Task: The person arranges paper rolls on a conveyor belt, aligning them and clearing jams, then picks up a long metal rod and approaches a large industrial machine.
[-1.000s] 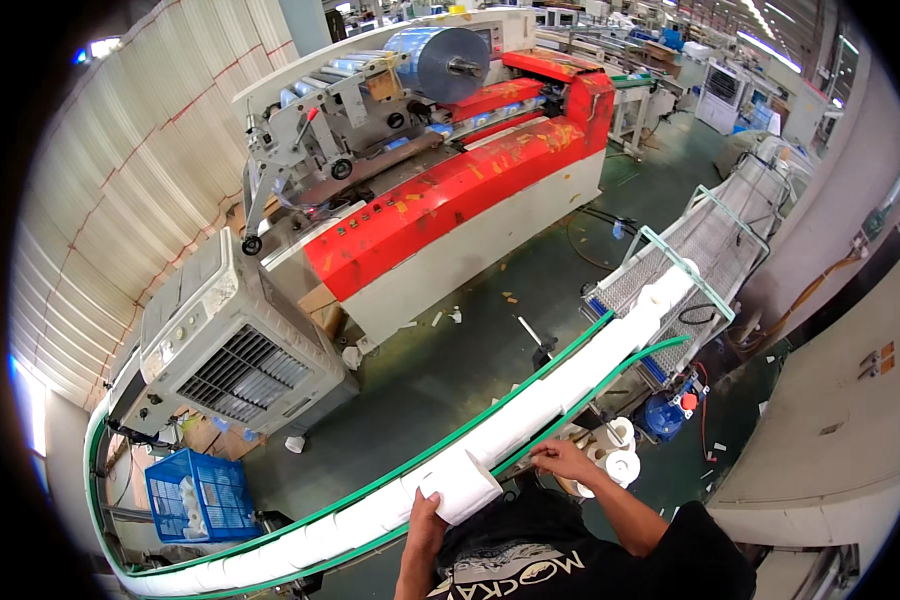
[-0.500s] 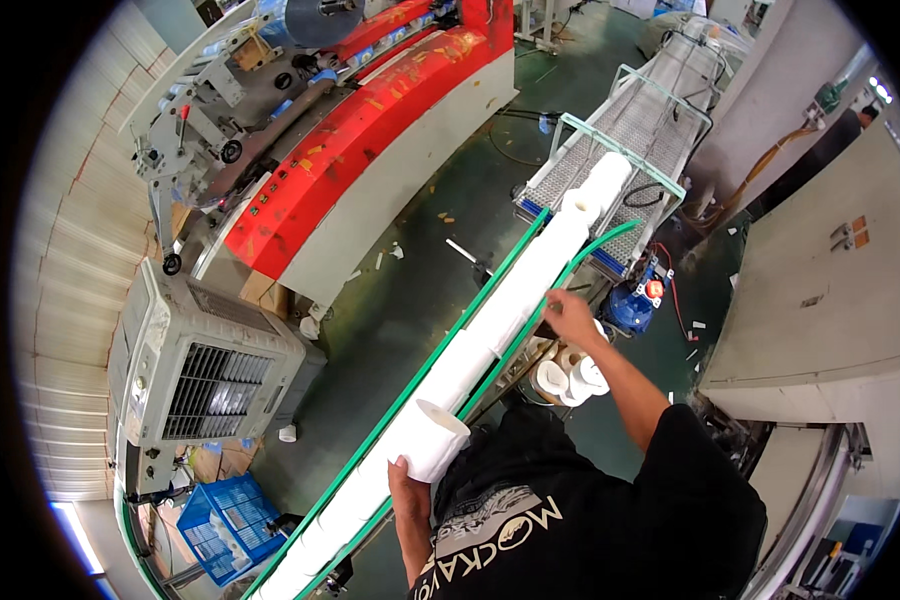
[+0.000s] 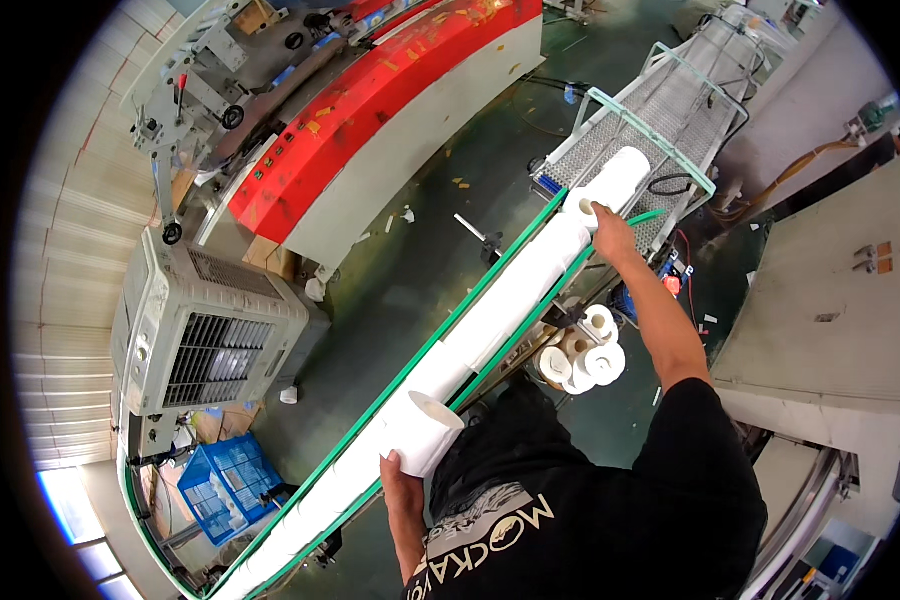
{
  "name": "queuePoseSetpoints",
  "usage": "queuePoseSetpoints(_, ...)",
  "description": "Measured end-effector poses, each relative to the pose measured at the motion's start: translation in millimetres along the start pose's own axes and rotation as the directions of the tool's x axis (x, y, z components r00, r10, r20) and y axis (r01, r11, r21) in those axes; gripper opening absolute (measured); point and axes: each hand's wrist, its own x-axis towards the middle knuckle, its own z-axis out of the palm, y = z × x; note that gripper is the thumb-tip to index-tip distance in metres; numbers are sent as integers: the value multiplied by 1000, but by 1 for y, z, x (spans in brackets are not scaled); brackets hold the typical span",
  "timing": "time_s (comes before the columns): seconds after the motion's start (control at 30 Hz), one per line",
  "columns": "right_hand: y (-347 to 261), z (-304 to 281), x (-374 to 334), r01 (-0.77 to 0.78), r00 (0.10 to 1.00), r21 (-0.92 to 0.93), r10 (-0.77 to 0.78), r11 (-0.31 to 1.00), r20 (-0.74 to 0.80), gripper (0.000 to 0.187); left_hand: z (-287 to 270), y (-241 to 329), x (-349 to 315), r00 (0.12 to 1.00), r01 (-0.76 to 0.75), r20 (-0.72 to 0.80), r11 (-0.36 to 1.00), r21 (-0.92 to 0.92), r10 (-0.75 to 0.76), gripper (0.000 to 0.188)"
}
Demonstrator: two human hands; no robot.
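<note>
My left hand (image 3: pixel 402 488) grips the lower end of a white paper roll (image 3: pixel 420 442), which stands tilted over the conveyor line with its hollow core facing up. Further along, my right hand (image 3: pixel 613 236) has its fingers on the end of another white roll (image 3: pixel 582 204), close to its core hole. More white rolls (image 3: pixel 505 292) lie end to end in a row between green guide rails (image 3: pixel 450 335). One further roll (image 3: pixel 625 170) sits at the line's far end, by the metal mesh conveyor.
A container of several white rolls (image 3: pixel 582 362) stands right of the line. At the left are a grey air cooler (image 3: pixel 225 340), a blue crate (image 3: pixel 232 490) and a red-topped machine (image 3: pixel 370 90). The mesh conveyor (image 3: pixel 660 110) runs away at the far right, with a pale cabinet (image 3: pixel 820 300) beside it.
My right hand has moved forward along the line, from beside the green rail to the end of a far roll. My left hand keeps its hold on the tilted roll. The view has shifted slightly.
</note>
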Motion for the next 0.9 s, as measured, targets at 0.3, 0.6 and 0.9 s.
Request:
queuePoseSetpoints(0.3, 3, 40, 33, 283, 924, -267, -187, 921, 333, 70, 11, -24, -31, 990, -52, -136, 999, -13, 49, 78)
queuePoseSetpoints(0.6, 61, 17, 85, -67, 997, -39, 66, 997, -29, 56, 38, -23, -48, 984, -43, -176, 998, -54, 33, 81)
queuePoseSetpoints(0.9, 29, 30, 79, -533, 636, 545, -117, 647, 763, 33, 46, -25, -42, 994, -48, -92, 998, 27, 51, 79)
